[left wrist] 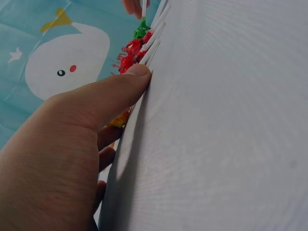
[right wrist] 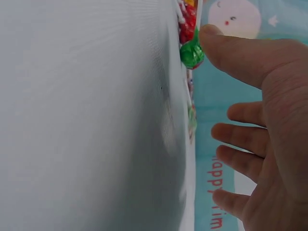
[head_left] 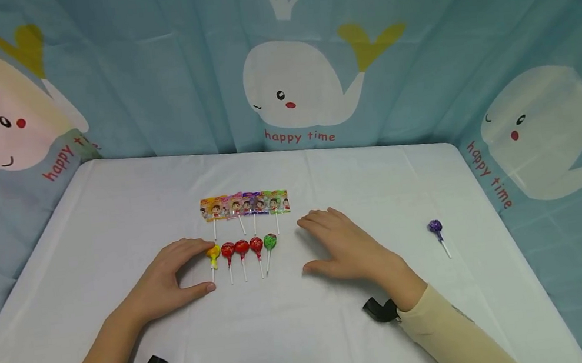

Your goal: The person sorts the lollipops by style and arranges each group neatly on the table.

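A row of round wrapped lollipops lies mid-table: a yellow lollipop (head_left: 214, 252) at the left, three red lollipops (head_left: 241, 247), then a green lollipop (head_left: 269, 241). My left hand (head_left: 165, 277) lies at the left end, index fingertip at the yellow candy and thumb near the end of its stick. In the left wrist view the thumb (left wrist: 138, 70) hides part of the row. To the right of the green lollipop is my right hand (head_left: 348, 249), thumb and fingers spread, holding nothing. The right wrist view shows the green lollipop beyond its thumb (right wrist: 211, 32).
Just behind the row, several flat-packet lollipops lie side by side, with orange (head_left: 214, 208), pink (head_left: 234, 204), purple (head_left: 255, 203) and green (head_left: 278, 202) wrappers. A purple round lollipop (head_left: 435, 226) lies alone at the right. A whale-print curtain (head_left: 180, 86) borders the white table (head_left: 286, 336).
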A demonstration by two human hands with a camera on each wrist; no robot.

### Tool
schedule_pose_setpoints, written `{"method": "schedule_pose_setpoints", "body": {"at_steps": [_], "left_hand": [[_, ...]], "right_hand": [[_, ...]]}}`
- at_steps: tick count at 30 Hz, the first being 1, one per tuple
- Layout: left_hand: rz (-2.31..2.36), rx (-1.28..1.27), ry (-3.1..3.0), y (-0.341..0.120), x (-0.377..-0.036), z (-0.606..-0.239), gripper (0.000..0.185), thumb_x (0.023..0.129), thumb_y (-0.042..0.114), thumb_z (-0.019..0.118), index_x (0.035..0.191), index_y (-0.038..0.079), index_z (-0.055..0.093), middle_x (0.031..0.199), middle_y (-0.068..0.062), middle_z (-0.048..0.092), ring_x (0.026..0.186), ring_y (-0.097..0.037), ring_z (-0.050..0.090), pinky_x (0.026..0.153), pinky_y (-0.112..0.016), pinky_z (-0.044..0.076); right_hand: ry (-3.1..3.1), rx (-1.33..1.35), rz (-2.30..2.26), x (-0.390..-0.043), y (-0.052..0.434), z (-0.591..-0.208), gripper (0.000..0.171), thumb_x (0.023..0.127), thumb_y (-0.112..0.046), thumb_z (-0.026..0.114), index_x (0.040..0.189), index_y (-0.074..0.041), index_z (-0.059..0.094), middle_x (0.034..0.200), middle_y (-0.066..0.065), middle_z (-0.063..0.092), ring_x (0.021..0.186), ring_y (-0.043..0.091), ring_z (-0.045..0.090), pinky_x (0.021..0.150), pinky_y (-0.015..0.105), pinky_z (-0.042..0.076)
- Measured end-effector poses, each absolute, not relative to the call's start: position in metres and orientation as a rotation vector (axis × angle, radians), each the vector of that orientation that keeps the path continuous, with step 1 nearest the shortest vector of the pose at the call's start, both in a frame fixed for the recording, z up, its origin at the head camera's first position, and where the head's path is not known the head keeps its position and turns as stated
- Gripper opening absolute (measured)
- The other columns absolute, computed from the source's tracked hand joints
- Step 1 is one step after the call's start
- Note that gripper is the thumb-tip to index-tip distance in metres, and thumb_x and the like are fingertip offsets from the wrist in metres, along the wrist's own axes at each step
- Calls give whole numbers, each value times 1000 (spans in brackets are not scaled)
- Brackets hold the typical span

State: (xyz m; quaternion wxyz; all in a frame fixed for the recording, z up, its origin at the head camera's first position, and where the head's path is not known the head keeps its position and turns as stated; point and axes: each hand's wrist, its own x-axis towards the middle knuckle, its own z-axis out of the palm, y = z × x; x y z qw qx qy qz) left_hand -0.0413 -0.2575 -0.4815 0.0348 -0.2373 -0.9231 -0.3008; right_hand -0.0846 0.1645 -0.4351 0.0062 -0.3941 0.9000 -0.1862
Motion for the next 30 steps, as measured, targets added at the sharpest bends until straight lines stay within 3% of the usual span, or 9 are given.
{"method": "schedule_pose_setpoints", "body": {"at_steps": [9, 22, 30], "left_hand": [[-911, -732, -2840, -257, -43, -481, 83, 79, 40, 100, 153, 27, 64, 149, 2, 66, 142, -29, 53, 119, -55, 40], [-911, -765, -2815, -261, -42, -483, 80, 81, 43, 98, 152, 28, 64, 148, 5, 66, 139, -24, 56, 121, -30, 33], [-915, -760, -2808, -259, -41, -483, 80, 81, 43, 98, 152, 29, 64, 148, 7, 66, 138, -23, 56, 119, -29, 34]], "right_hand": [[2848, -1220, -553, -82, 178, -437, 85, 95, -55, 82, 158, -5, 54, 158, 10, 56, 153, 31, 46, 131, 56, 25], [2879, -1169, -561, -78, 191, -434, 84, 96, -53, 82, 158, -4, 53, 159, 11, 56, 154, 31, 44, 131, 56, 24], [2903, -1089, -555, -75, 206, -434, 84, 95, -51, 83, 158, -3, 54, 159, 11, 56, 155, 32, 44, 132, 55, 22]]}}
